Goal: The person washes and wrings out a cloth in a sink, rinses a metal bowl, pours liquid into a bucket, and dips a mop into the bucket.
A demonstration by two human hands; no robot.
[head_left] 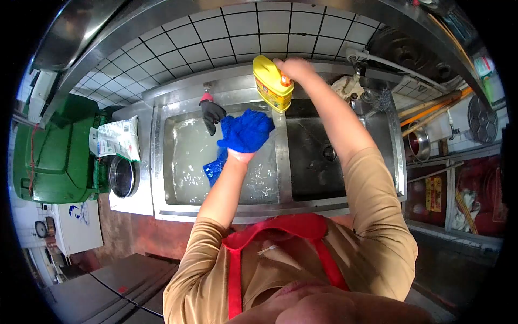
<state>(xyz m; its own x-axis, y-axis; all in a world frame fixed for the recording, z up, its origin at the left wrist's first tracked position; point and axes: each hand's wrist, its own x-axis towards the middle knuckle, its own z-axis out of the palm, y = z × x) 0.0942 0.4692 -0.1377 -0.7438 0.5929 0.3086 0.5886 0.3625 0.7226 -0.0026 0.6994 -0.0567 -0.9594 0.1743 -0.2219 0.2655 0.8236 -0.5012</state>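
A wet blue cloth [247, 131] covers most of my left hand [243, 155], which holds it up over the left sink basin [186, 200]. The fingers of that hand are hidden by the cloth, and its lower end hangs towards the cloudy water. My right hand [297, 70] is closed round the top of a yellow detergent bottle [273, 89] with an orange cap. The bottle is tilted above the divider between the two basins, close to the blue cloth. What, if anything, pours from it cannot be made out.
A dark glove [212, 114] hangs at the back of the left basin. The right basin [313, 162] has a drain; a tap [353, 92] stands behind it. On the left are a plastic bag [120, 139], a round metal pan [122, 176] and a green bin [56, 154].
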